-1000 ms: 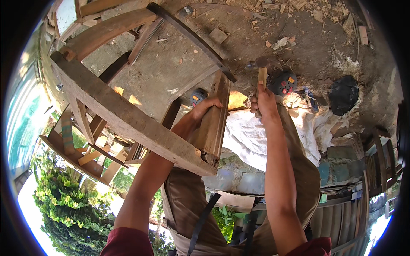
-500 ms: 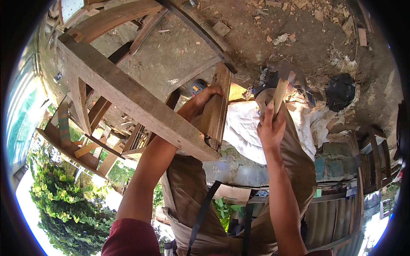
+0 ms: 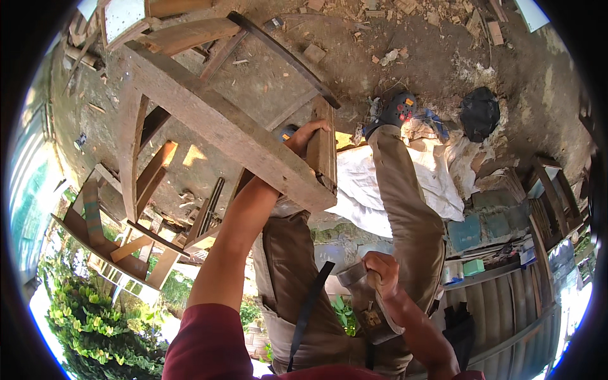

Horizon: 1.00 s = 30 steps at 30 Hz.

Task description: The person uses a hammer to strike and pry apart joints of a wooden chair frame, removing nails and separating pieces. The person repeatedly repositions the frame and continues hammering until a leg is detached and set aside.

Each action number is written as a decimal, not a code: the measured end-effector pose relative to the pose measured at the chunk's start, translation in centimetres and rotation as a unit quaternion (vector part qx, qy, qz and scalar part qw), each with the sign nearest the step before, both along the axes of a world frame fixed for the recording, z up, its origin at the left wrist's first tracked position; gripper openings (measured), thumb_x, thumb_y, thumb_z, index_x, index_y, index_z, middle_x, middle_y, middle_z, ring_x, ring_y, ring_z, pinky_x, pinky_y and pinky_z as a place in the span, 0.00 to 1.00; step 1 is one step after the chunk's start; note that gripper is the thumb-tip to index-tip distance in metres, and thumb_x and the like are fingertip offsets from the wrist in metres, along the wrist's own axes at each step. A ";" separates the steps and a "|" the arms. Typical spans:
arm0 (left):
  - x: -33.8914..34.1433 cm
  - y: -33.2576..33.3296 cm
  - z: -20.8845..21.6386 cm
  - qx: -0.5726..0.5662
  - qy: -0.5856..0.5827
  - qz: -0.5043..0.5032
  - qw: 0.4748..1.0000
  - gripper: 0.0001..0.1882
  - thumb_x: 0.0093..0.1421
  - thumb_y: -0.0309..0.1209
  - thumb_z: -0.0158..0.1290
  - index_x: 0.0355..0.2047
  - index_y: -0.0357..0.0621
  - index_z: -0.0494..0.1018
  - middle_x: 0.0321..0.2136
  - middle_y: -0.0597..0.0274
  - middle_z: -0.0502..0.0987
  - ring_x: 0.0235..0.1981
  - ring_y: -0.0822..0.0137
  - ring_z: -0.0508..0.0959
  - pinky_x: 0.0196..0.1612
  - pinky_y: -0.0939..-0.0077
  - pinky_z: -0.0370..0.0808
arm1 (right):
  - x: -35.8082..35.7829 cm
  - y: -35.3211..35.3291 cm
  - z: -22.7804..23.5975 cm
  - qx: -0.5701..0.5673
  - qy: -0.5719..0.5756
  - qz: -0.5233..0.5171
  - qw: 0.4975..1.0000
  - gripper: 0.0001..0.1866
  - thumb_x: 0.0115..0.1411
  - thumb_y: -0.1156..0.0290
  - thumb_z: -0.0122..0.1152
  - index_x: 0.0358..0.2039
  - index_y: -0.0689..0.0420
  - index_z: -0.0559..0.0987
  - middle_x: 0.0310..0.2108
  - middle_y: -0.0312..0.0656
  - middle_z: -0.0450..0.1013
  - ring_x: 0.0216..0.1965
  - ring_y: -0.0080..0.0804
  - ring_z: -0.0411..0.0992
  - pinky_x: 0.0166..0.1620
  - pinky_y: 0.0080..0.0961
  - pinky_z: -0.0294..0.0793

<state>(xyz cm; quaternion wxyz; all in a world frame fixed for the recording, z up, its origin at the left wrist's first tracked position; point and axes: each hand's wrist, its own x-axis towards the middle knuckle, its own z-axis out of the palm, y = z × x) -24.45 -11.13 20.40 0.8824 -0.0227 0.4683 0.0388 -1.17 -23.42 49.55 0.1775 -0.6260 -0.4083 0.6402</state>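
My left hand [image 3: 308,134] reaches under the thick beam of a wooden furniture frame [image 3: 228,123]. Its fingers wrap over the top of a short wooden post [image 3: 325,149] joined at the beam's near end. Low over my lap, my right hand [image 3: 382,272] makes a fist round a wooden handle, mostly covered by the fingers. A blurred brown-grey shape [image 3: 358,285] lies beside and below that fist. Whether it belongs to the handle, I cannot tell. The frame leans in front of my left knee.
A white sack [image 3: 361,196] lies by my right leg [image 3: 405,183]. Beyond are a black bag [image 3: 479,114] and scattered wood chips [image 3: 411,9]. Other wooden furniture [image 3: 120,247] stands at the left. Stacked boards and shelving [image 3: 554,196] stand at the right.
My right hand has come back from beyond the right knee to my lap, with the wooden handle. The frame appears shifted slightly in view; my left hand keeps its hold on the post.
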 end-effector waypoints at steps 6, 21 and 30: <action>-0.3 -1.3 -1.4 -0.039 0.018 0.000 0.999 0.25 0.57 0.47 0.53 0.45 0.39 0.73 0.34 0.51 0.78 0.34 0.58 0.80 0.41 0.63 0.78 | 0.1 1.2 -1.9 -0.012 -0.140 0.069 0.988 0.09 0.51 0.73 0.68 0.23 0.60 0.74 0.20 0.49 0.72 0.21 0.49 0.73 0.24 0.37 0.71; -0.4 0.7 -1.1 -0.008 0.049 -0.049 0.998 0.24 0.56 0.45 0.54 0.46 0.39 0.73 0.33 0.51 0.78 0.34 0.58 0.80 0.40 0.63 0.78 | -1.3 -1.7 -4.5 -0.028 -0.203 0.109 0.973 0.08 0.49 0.72 0.67 0.26 0.60 0.77 0.20 0.48 0.74 0.24 0.52 0.75 0.27 0.40 0.75; 0.4 0.9 -0.6 -0.013 0.086 -0.086 0.993 0.24 0.55 0.44 0.54 0.46 0.38 0.73 0.33 0.51 0.78 0.33 0.57 0.80 0.40 0.62 0.78 | 0.8 3.6 -9.3 -0.217 -0.136 -0.121 0.959 0.23 0.65 0.52 0.61 0.23 0.58 0.72 0.17 0.33 0.67 0.17 0.18 0.64 0.21 0.25 0.63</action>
